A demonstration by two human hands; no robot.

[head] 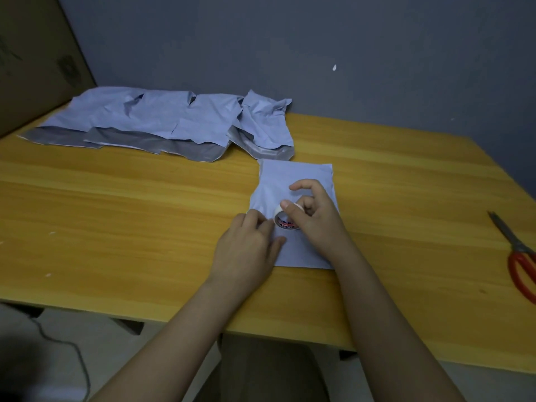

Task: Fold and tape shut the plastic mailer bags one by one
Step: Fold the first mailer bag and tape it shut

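Note:
A folded pale-blue mailer bag [293, 178] lies flat on the wooden table [145, 216] in front of me. A small roll of tape [285, 223] stands on the bag. My right hand [313, 216] grips the roll, thumb on its top edge and fingers curled behind it. My left hand [249, 248] lies on the bag's left edge, its fingertips touching the bag right beside the roll. Whether those fingertips pinch a tape end is hidden.
Several crumpled blue-and-grey mailer bags [162, 123] lie in a row along the table's far left side. Red-handled scissors [519, 262] rest at the right edge. A cardboard box [32, 53] leans at the far left. A grey wall [319, 53] stands behind the table.

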